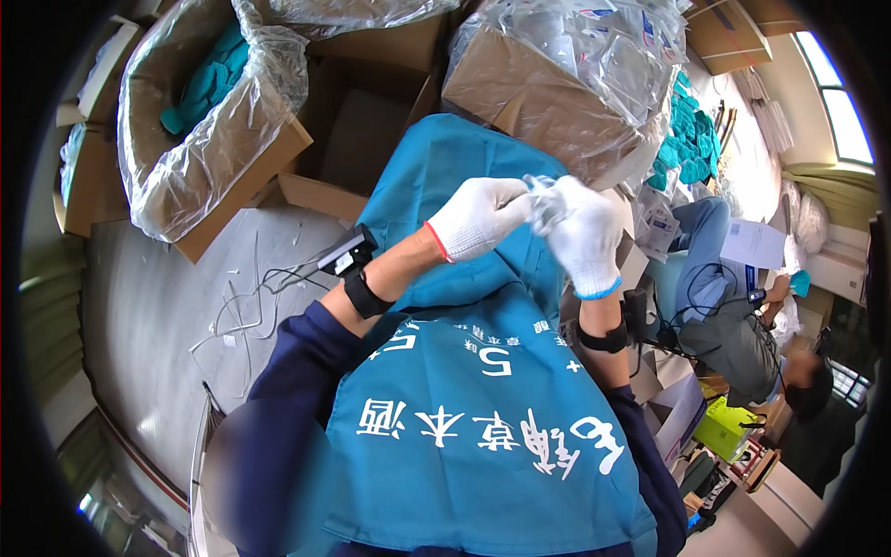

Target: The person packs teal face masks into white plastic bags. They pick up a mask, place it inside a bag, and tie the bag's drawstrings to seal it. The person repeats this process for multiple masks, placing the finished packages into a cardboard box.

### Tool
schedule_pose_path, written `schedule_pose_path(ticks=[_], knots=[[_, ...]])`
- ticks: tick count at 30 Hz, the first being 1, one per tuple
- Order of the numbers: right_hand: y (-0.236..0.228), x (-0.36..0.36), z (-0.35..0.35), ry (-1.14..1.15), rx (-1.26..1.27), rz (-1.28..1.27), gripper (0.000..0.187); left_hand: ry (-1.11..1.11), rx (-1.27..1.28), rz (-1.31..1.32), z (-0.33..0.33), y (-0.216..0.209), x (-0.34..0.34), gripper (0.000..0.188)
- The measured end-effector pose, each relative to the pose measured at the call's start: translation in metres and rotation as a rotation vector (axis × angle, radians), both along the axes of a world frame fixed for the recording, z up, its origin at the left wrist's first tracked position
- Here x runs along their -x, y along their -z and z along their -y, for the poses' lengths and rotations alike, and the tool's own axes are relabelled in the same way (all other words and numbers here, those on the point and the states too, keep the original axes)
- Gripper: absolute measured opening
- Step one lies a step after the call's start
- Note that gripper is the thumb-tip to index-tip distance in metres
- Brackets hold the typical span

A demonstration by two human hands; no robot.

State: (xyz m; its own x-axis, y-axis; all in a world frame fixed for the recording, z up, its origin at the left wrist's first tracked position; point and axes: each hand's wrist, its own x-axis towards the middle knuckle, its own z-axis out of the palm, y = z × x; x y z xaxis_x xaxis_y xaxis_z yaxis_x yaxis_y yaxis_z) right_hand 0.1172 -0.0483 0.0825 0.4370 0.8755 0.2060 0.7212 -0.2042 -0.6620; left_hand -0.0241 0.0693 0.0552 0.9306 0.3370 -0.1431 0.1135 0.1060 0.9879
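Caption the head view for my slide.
White-gloved left hand and right hand meet at a crumpled pale item above a blue apron, plastic-lined cardboard boxes beyond.

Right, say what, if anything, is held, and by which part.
A small, crumpled, greyish, plastic-looking piece is held between the white-gloved left hand and white-gloved right hand; which part of it they grip cannot be told.
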Motion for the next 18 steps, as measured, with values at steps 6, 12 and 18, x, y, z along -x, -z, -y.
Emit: schedule_pose_path(ticks=[6, 12, 18], knots=[[-0.006, 0.018, 0.002, 0.419, -0.585, -1.443, 0.014, -0.103, 0.448, 0.401, 0.040, -0.025, -0.018, 0.040], [-0.033, 0.028, -0.003, 0.474, -0.756, -1.501, 0.017, 0.065, 0.964, 0.423, 0.033, -0.040, -0.017, 0.040], [-0.020, 0.005, -0.007, 0.657, -0.861, -1.704, 0.018, -0.071, 1.251, 0.293, 0.033, -0.044, -0.018, 0.039]])
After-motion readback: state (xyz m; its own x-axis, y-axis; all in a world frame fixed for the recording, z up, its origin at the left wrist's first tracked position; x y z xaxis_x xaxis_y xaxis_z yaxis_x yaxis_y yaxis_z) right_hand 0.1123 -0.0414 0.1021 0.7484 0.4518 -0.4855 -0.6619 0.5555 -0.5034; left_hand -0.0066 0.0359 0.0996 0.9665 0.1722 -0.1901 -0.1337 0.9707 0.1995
